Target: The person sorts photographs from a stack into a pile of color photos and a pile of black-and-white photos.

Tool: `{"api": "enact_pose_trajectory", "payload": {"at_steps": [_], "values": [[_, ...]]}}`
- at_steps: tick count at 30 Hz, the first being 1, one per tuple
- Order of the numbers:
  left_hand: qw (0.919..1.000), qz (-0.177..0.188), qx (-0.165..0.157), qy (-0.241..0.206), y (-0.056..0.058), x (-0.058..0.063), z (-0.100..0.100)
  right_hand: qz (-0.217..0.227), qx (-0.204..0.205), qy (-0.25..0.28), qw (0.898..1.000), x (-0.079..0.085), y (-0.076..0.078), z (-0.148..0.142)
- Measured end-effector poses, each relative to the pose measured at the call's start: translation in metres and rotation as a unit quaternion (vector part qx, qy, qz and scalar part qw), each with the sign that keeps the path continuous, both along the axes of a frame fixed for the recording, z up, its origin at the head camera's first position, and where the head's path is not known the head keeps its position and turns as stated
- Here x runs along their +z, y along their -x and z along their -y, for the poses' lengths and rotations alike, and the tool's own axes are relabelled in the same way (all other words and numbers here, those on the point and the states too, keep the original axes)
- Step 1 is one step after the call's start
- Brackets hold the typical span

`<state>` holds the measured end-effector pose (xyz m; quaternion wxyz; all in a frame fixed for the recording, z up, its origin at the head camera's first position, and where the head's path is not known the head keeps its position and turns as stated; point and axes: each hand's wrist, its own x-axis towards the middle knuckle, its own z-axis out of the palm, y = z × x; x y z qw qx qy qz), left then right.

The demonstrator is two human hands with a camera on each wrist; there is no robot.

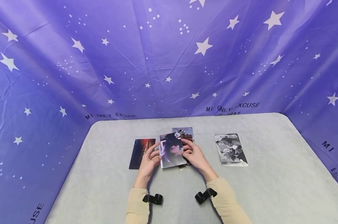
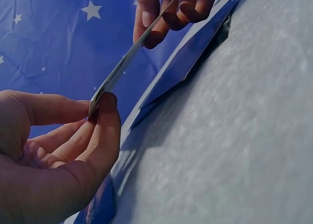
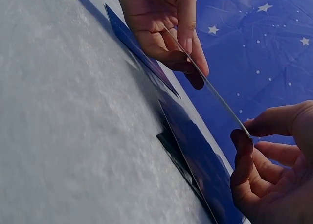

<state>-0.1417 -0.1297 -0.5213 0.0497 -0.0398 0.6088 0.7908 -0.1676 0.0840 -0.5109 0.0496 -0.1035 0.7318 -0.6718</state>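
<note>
Both hands hold a glossy photo print (image 1: 172,155) by its opposite sides, raised off the table. It shows a dark, purple-tinted picture. My left hand (image 1: 148,161) pinches its left edge between thumb and fingers. At the other edge, my right hand (image 1: 196,157) pinches it the same way. Edge-on in the left wrist view, the held print (image 2: 124,62) looks thin; whether it is one sheet or more, I cannot tell. Beneath and behind it lies another print (image 1: 185,130), partly hidden. A dark print with red (image 1: 137,155) lies beside the left hand.
Off to the right lies a black-and-white print (image 1: 231,151), seemingly on top of another. The grey table (image 1: 269,186) has rounded far corners. A purple cloth with white stars (image 1: 163,62) hangs behind and at both sides. Black bands (image 1: 153,199) circle the wrists.
</note>
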Motion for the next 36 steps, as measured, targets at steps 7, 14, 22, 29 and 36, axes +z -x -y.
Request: {"api": "enact_pose_trajectory", "payload": {"at_steps": [7,14,22,29,36], "values": [[0.9999,0.005,0.01,0.008,-0.002,0.003,0.009,0.003,0.007,-0.002,1.0,-0.001,0.001,0.011],[0.9997,0.006,0.016,0.019,-0.004,0.002,0.018,0.001,0.013,-0.003,1.0,-0.001,-0.001,0.019],[0.9992,-0.008,0.02,0.033,-0.005,0.0,0.03,-0.001,0.017,-0.017,1.0,0.002,-0.005,0.029],[0.9983,-0.018,0.024,0.05,-0.008,0.0,0.04,-0.007,0.026,-0.032,0.999,0.0,-0.005,0.038],[0.998,-0.022,0.034,0.049,-0.008,-0.002,0.05,-0.014,0.031,-0.051,0.998,-0.003,-0.004,0.049]]}}
